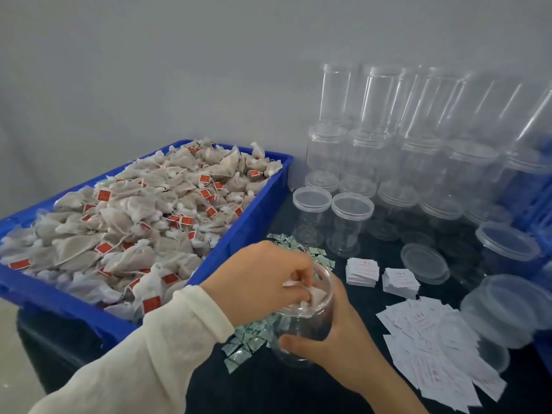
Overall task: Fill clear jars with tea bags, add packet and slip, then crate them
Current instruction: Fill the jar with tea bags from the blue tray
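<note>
My right hand (331, 336) grips an open clear jar (304, 324), tilted toward me over the dark table. My left hand (263, 279), in a cream sleeve, pinches tea bags (310, 291) at the jar's mouth. To the left stands a blue crate (257, 204) heaped with several tea bags (134, 222) with red tags. Small green-and-white packets (248, 339) lie scattered under and behind the jar. White paper slips (433, 339) spread at the right, with two small stacks of slips (363, 271) beyond.
Several empty lidded clear jars (352, 222) stand stacked at the back right against the grey wall. A loose clear lid (424, 262) lies on the table. More lidded jars (507, 309) and a blue crate edge (543, 351) sit at the far right.
</note>
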A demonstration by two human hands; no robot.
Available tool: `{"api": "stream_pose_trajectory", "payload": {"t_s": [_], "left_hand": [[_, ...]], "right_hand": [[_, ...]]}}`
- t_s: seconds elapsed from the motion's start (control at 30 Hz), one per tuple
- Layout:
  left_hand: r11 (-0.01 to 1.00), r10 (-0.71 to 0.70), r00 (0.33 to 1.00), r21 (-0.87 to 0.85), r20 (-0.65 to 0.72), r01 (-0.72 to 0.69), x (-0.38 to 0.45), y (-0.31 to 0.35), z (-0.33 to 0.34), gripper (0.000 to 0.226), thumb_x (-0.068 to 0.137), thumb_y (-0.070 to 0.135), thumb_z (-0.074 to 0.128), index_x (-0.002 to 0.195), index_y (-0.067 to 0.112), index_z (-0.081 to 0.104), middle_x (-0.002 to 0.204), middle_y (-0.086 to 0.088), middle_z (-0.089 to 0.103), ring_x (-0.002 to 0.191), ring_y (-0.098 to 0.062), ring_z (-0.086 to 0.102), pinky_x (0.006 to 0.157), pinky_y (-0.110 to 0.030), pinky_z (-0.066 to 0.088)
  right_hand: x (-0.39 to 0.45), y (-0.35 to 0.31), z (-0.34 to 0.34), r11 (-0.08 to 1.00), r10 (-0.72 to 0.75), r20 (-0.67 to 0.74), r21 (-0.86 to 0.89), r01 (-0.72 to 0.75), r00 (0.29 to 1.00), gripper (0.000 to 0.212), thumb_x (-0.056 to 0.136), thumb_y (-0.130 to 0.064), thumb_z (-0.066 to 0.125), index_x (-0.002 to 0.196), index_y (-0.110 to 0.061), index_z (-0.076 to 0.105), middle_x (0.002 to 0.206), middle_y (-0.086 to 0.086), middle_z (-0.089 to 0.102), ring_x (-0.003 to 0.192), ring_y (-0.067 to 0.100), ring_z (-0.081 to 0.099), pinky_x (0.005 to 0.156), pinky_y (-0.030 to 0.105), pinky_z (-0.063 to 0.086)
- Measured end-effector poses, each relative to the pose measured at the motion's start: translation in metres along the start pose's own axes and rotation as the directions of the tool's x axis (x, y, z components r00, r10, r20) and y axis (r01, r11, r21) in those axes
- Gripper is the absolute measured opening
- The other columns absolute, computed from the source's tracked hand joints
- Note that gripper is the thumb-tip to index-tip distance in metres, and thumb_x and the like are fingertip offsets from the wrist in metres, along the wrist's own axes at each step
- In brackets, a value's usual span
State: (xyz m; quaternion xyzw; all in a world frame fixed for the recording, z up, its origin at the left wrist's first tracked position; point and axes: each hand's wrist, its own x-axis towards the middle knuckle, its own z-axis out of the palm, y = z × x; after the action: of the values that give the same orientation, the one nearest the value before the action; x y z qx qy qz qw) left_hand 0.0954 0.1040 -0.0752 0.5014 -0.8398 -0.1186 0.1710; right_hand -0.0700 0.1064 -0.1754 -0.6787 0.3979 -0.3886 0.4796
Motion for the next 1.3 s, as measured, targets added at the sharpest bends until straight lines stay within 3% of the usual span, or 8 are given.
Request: {"api": "stream_pose_trajectory", "payload": {"t_s": [0.27,0.47,0.63,0.73,0.83,1.03,1.1,1.3], "left_hand": [[0.987,0.068,0.995,0.138,0.069,-0.077,0.006,0.005,0.004,0.013,0.089,0.036,0.062,0.097,0.031,0.071,0.096,0.013,0.070,0.090,-0.006,0.060,0.082,-0.022,0.043],[0.999,-0.005,0.992,0.032,-0.129,0.010,-0.003,-0.017,-0.026,0.027,0.084,0.047,0.053,0.094,0.029,0.071,0.086,0.020,0.069,0.080,0.006,0.062,0.078,-0.018,0.051],[0.968,-0.187,0.906,0.083,-0.381,0.235,-0.009,-0.071,-0.055,0.018,0.088,0.031,0.061,0.102,0.023,0.070,0.088,0.015,0.068,0.080,0.003,0.062,0.073,-0.013,0.046],[0.872,-0.335,0.862,0.222,-0.379,0.437,-0.008,-0.103,-0.061,0.025,0.092,0.026,0.060,0.116,0.023,0.065,0.114,0.002,0.067,0.098,-0.015,0.063,0.082,-0.028,0.048],[0.650,-0.499,0.806,0.478,-0.318,0.591,-0.010,-0.128,-0.055,0.041,0.094,0.021,0.056,0.135,0.023,0.050,0.136,-0.001,0.056,0.121,-0.022,0.054,0.100,-0.039,0.046],[0.272,-0.634,0.636,0.643,-0.441,0.716,-0.021,-0.153,-0.044,0.059,0.079,0.034,0.071,0.132,0.022,0.046,0.135,-0.005,0.052,0.123,-0.026,0.051,0.101,-0.039,0.045],[0.236,-0.669,0.594,0.631,-0.446,0.739,-0.021,-0.157,-0.045,0.053,0.078,0.031,0.073,0.126,0.020,0.053,0.124,-0.004,0.058,0.111,-0.023,0.059,0.090,-0.034,0.052],[0.279,-0.629,0.642,0.644,-0.438,0.712,-0.024,-0.162,-0.053,0.019,0.082,0.024,0.071,0.098,0.022,0.064,0.082,0.003,0.057,0.073,-0.015,0.058,0.069,-0.027,0.051]], "right_hand": [[-0.002,-0.004,-0.002,0.998,-0.049,0.007,-0.043,0.049,0.999,0.099,0.058,-0.022,0.090,0.123,-0.068,0.032,0.123,-0.034,0.053,0.113,-0.012,0.053,0.079,-0.001,0.042],[-0.005,-0.001,-0.005,0.996,0.008,-0.033,-0.089,-0.011,0.999,0.097,0.052,-0.041,0.089,0.116,-0.077,0.025,0.119,-0.044,0.044,0.113,-0.022,0.043,0.077,-0.005,0.036],[-0.007,0.001,-0.005,0.994,0.028,-0.023,-0.109,-0.030,0.999,0.099,0.050,-0.047,0.088,0.115,-0.079,0.022,0.120,-0.045,0.043,0.112,-0.024,0.043,0.077,-0.005,0.037],[-0.008,0.000,-0.005,0.992,0.047,-0.012,-0.112,-0.048,0.999,0.100,0.050,-0.045,0.088,0.114,-0.081,0.021,0.118,-0.046,0.044,0.108,-0.023,0.046,0.073,-0.004,0.040],[-0.009,-0.001,-0.007,0.990,0.037,-0.008,-0.138,-0.038,0.999,0.101,0.051,-0.044,0.088,0.118,-0.078,0.020,0.118,-0.045,0.042,0.109,-0.022,0.045,0.076,-0.005,0.037],[-0.009,0.001,-0.012,0.991,0.035,-0.002,-0.132,-0.035,0.999,0.103,0.052,-0.041,0.090,0.124,-0.072,0.023,0.119,-0.045,0.042,0.114,-0.023,0.043,0.079,-0.006,0.035],[-0.009,0.002,-0.013,0.990,0.039,-0.009,-0.137,-0.040,0.999,0.103,0.051,-0.043,0.089,0.125,-0.072,0.023,0.119,-0.045,0.042,0.114,-0.023,0.042,0.080,-0.005,0.035],[-0.008,0.006,-0.011,0.990,0.042,0.001,-0.135,-0.042,0.999,0.103,0.051,-0.042,0.089,0.123,-0.073,0.023,0.120,-0.045,0.042,0.114,-0.023,0.042,0.080,-0.006,0.035]]}}
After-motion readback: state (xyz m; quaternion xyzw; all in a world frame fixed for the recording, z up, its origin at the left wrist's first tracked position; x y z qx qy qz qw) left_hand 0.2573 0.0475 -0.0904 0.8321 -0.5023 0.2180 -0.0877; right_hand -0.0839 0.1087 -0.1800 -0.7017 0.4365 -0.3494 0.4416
